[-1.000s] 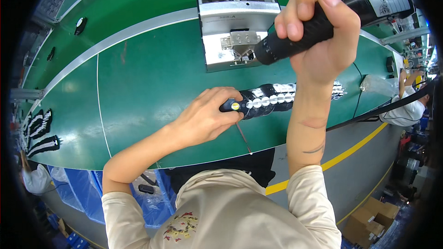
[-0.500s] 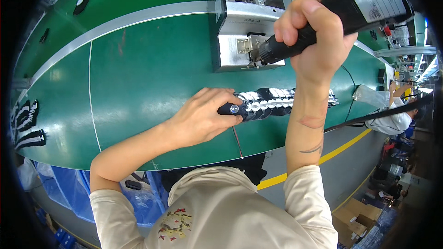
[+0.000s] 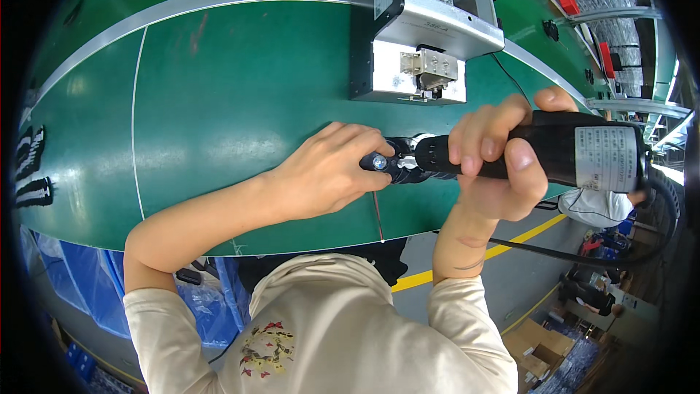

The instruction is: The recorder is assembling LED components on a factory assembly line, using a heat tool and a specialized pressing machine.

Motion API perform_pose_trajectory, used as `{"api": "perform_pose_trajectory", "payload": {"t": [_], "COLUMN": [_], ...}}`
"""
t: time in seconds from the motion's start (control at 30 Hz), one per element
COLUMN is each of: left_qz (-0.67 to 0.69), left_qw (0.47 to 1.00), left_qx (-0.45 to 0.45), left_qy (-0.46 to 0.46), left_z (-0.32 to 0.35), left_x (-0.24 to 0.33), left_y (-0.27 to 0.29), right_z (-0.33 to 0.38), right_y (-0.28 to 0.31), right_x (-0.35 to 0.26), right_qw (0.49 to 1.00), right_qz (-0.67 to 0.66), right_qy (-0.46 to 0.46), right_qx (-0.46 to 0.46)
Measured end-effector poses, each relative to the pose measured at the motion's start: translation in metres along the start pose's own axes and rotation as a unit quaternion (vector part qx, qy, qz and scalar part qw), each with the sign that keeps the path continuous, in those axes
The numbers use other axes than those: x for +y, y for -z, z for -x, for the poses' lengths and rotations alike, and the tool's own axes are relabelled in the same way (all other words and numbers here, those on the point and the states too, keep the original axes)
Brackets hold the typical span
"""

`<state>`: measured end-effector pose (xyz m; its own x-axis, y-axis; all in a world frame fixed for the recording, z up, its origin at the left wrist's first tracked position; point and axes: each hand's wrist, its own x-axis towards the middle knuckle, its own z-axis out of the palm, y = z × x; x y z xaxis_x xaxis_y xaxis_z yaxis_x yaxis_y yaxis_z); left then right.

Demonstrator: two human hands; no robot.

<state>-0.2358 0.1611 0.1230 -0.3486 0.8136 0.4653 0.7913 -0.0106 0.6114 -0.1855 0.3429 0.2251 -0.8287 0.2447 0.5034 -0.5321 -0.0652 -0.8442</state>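
Between both hands: one black part, one electric screwdriver.
Left hand (image 3: 332, 175) pinches the black part (image 3: 390, 166) on the green surface (image 3: 219, 102); right hand (image 3: 499, 168) is clenched around the screwdriver (image 3: 561, 155), tip touching the part; one metal fixture (image 3: 423, 29) beyond.

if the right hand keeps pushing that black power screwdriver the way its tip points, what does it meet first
The right hand aims the power screwdriver leftward at the small black part that the left hand holds on the green belt. The tip looks already at that part, though depth is unclear.
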Motion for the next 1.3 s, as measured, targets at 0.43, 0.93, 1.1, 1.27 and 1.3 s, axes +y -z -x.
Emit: {"api": "perform_pose_trajectory", "payload": {"t": [0.43,0.93,1.1,1.27,1.3], "left_qz": [0.001,-0.005,-0.002,-0.001,-0.001], "left_qw": [1.0,1.0,1.0,1.0,1.0], "left_qx": [-0.012,-0.002,0.004,0.002,0.001], "left_qy": [0.004,-0.008,-0.011,-0.011,-0.01], "left_z": [0.004,0.003,0.004,0.003,0.003], "left_x": [-0.001,-0.001,-0.001,-0.001,0.0], "left_y": [-0.001,-0.004,-0.003,-0.002,-0.001], "right_z": [0.003,-0.036,-0.066,-0.075,-0.078], "right_y": [-0.006,0.014,0.013,0.004,0.004], "right_x": [0.014,-0.01,0.001,0.011,0.012], "right_qw": [0.999,0.997,0.996,0.998,0.999], "right_qz": [0.02,-0.041,-0.02,0.01,0.018], "right_qy": [-0.022,0.064,0.07,0.041,0.032], "right_qx": [-0.043,-0.005,0.042,0.036,0.028]}}
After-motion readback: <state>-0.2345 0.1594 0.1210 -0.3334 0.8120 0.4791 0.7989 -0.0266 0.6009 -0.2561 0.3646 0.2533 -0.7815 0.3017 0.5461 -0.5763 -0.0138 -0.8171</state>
